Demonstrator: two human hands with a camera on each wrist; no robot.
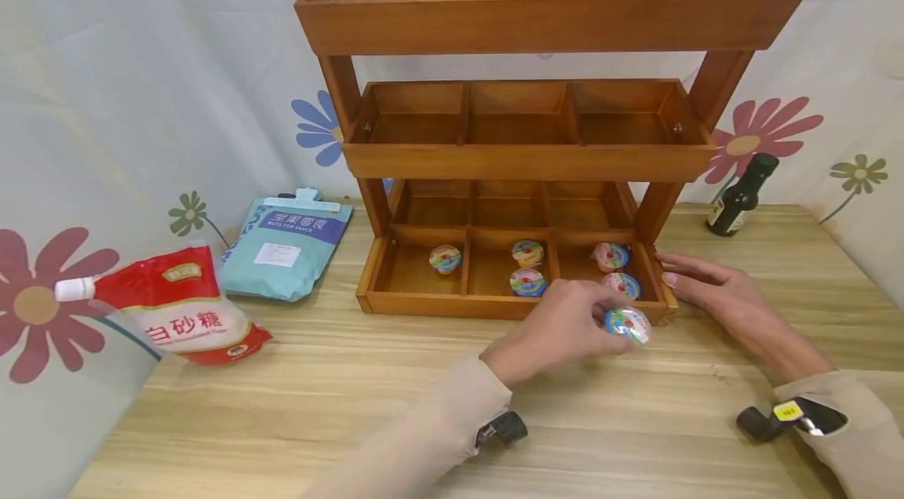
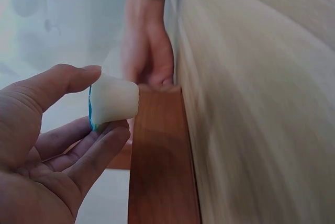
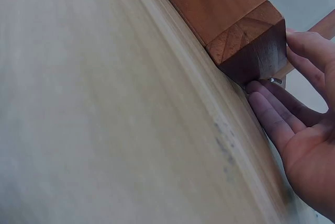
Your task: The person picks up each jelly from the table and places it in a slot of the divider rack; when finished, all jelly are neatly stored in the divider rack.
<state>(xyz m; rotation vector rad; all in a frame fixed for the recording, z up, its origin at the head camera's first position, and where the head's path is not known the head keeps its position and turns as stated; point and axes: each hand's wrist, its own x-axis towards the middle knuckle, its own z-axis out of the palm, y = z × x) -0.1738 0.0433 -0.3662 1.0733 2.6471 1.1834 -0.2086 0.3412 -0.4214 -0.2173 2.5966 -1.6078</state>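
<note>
My left hand (image 1: 561,320) pinches a small jelly cup (image 1: 628,325) between thumb and fingers, just in front of the bottom tier's right compartment. In the left wrist view the cup (image 2: 116,98) shows its whitish body, its lid turned toward the palm. At the right end of the wooden rack (image 1: 504,307), my right hand (image 1: 734,311) touches the side with extended fingers (image 3: 275,116). In the bottom tier, one jelly cup (image 1: 445,259) lies in the left compartment, two cups (image 1: 527,282) in the middle and two more (image 1: 621,286) in the right.
Left of the rack lie a teal nut snack bag (image 1: 282,252) with a clip and a red-and-white sugar bag (image 1: 191,311) with a spout. A dark bottle (image 1: 741,197) stands at the back right. The rack's upper tiers (image 1: 530,162) overhang the bottom one.
</note>
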